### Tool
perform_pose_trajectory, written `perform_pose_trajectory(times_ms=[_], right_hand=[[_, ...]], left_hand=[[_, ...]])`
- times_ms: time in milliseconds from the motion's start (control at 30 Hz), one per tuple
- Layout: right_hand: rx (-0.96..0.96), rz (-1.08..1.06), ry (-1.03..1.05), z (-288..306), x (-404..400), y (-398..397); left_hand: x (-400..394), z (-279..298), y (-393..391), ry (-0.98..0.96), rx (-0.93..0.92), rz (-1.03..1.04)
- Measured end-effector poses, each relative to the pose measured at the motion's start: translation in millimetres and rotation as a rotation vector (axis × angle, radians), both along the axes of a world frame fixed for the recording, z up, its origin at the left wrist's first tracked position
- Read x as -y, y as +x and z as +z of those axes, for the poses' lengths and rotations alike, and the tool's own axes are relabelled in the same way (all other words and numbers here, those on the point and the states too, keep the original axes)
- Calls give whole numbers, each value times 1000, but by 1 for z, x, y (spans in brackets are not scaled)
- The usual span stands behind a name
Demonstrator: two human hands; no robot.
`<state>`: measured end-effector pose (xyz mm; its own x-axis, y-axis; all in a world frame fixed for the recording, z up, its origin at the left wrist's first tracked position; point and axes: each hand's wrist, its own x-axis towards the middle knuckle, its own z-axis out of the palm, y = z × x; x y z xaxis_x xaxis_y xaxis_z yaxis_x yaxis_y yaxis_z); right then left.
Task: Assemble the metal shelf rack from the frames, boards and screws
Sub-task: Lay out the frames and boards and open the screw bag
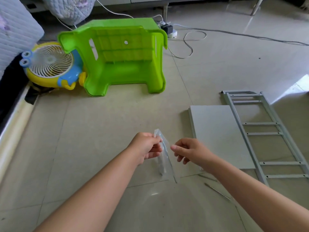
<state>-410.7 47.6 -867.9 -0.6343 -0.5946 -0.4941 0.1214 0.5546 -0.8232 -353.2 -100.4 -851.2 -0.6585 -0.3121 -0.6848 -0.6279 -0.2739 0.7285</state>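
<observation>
My left hand [147, 146] pinches the top of a clear plastic bag [164, 158] that hangs above the floor, with small metal parts in its lower half. My right hand [189, 151] is just right of the bag, fingers curled; whether it touches the bag I cannot tell. A stack of grey boards [219, 134] lies flat on the tiled floor to the right. A grey ladder-like metal frame [265, 129] lies beside the boards, further right. Thin metal rods [217, 191] lie on the floor under my right forearm.
A green plastic stool [123, 56] lies tipped on its side ahead. A yellow and blue toy-shaped fan [51, 64] sits left of it against a quilted bed edge. Cables and a power strip [170, 29] trail across the floor behind.
</observation>
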Motion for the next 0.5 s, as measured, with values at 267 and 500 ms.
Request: perform_pose_trajectory(times_ms=[267, 500], right_hand=[[-186, 39, 123, -1, 5, 2], [-95, 147, 104, 7, 27, 3]], left_hand=[[-2, -4, 2, -24, -27, 3], [3, -4, 3, -124, 58, -57]])
